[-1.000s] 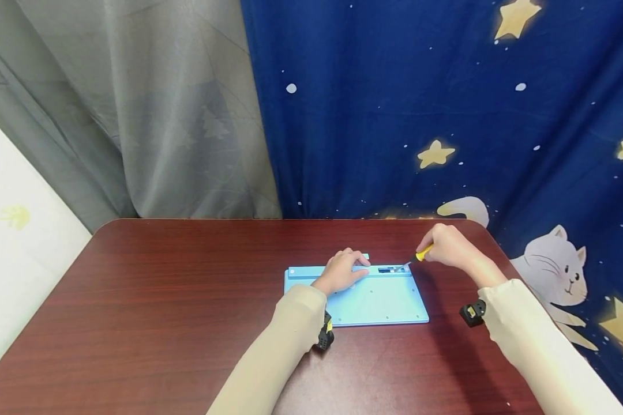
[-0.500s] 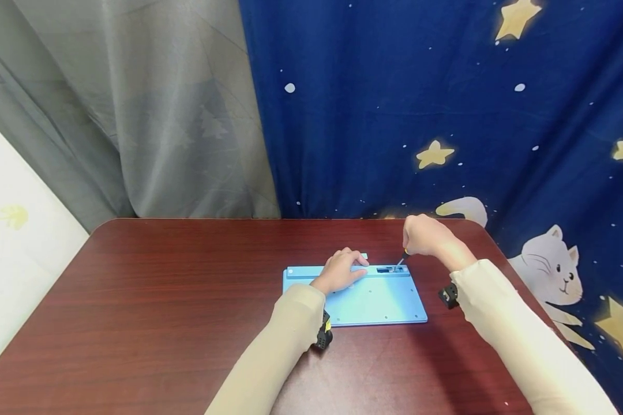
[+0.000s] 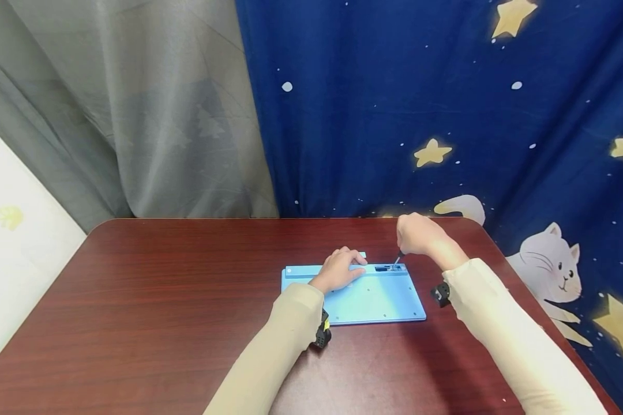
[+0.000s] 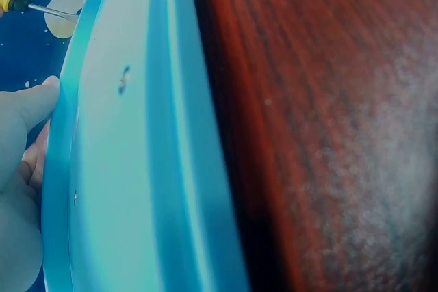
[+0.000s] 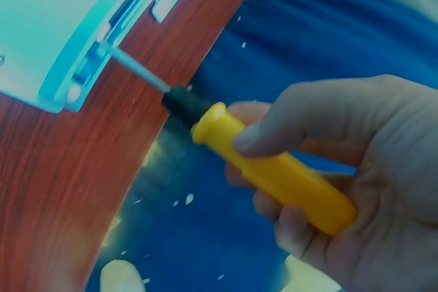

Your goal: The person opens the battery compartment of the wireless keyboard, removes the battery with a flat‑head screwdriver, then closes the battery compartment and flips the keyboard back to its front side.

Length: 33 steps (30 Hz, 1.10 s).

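Note:
A light-blue keyboard [image 3: 376,302] lies underside up on the table, its raised strip along the far side. My left hand [image 3: 337,270] holds that strip, thumb on top and fingers bent over the far edge. At the strip's right end is an uncovered compartment [image 3: 382,268] with a dark inside. My right hand [image 3: 420,235] grips a screwdriver [image 5: 274,179] by its yellow handle, fingers wrapped around it. The metal shaft slants down, its tip at the compartment's right part in the right wrist view. A small light-blue cover [image 5: 169,1] lies just behind the keyboard, beside a left fingertip.
The dark red wooden table [image 3: 176,311] stretches away to the left and in front. A blue starry curtain [image 3: 368,115] and a grey curtain [image 3: 176,115] hang behind its far edge. A black wrist camera [image 3: 440,294] hangs below the right sleeve.
My right hand has moved left, bringing the screwdriver from a low slant to a steeper stand over the compartment. My left hand and the keyboard stay in place.

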{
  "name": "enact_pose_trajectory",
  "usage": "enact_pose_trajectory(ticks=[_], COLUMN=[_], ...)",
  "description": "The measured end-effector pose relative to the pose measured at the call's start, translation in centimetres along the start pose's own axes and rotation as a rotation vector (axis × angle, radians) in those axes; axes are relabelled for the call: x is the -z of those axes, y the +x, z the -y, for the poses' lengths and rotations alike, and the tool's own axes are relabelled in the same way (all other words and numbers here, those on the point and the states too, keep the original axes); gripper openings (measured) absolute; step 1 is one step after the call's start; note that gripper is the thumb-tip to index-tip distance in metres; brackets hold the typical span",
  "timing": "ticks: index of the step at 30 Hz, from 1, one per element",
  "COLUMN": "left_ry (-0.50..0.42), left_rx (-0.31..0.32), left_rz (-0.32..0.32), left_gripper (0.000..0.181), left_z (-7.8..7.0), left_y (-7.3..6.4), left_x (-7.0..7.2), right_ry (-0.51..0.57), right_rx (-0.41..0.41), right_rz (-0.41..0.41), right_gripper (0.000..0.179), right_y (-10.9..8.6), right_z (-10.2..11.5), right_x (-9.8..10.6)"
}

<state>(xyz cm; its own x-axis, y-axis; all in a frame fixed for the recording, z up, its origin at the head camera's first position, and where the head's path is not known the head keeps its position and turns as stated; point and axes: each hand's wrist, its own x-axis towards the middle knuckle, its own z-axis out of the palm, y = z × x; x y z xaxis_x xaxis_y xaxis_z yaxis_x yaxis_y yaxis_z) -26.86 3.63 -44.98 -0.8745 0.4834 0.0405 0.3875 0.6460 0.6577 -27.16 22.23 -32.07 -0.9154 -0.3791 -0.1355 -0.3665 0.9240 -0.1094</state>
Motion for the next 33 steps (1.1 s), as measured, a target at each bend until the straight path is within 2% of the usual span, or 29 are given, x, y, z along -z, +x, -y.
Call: enact_pose_trajectory(ticks=[5, 10, 14, 16, 19, 24, 33], left_ry=[0.005, 0.006, -0.001, 0.0, 0.006, 0.007, 0.012], left_rx=[-0.001, 0.01, 0.007, 0.01, 0.013, 0.008, -0.001], left_rz=[0.004, -0.002, 0.009, 0.013, 0.009, 0.008, 0.014], left_gripper=[0.021, 0.021, 0.021, 0.021, 0.021, 0.022, 0.021], left_z=[0.2, 0.2, 0.0, -0.1, 0.0, 0.2, 0.2], left_y=[0.1, 0.0, 0.1, 0.1, 0.0, 0.0, 0.0], left_x=[0.1, 0.2, 0.0, -0.1, 0.0, 0.1, 0.1], right_ry=[0.146, 0.363, 0.45, 0.441, 0.411, 0.352, 0.264], right_rx=[0.053, 0.002, -0.045, -0.059, -0.033, 0.023, 0.058], right_rz=[-0.014, -0.035, -0.08, -0.113, -0.136, -0.144, -0.123], right_gripper=[0.012, 0.016, 0.017, 0.016, 0.015, 0.014, 0.014], right_y=[-0.3, -1.5, -2.8, -3.4, -3.9, -4.3, -4.0], right_z=[-2.8, -5.3, -6.3, -6.6, -6.7, -6.5, -5.3], right_x=[-0.5, -2.2, -3.5, -3.7, -3.6, -3.4, -2.4])
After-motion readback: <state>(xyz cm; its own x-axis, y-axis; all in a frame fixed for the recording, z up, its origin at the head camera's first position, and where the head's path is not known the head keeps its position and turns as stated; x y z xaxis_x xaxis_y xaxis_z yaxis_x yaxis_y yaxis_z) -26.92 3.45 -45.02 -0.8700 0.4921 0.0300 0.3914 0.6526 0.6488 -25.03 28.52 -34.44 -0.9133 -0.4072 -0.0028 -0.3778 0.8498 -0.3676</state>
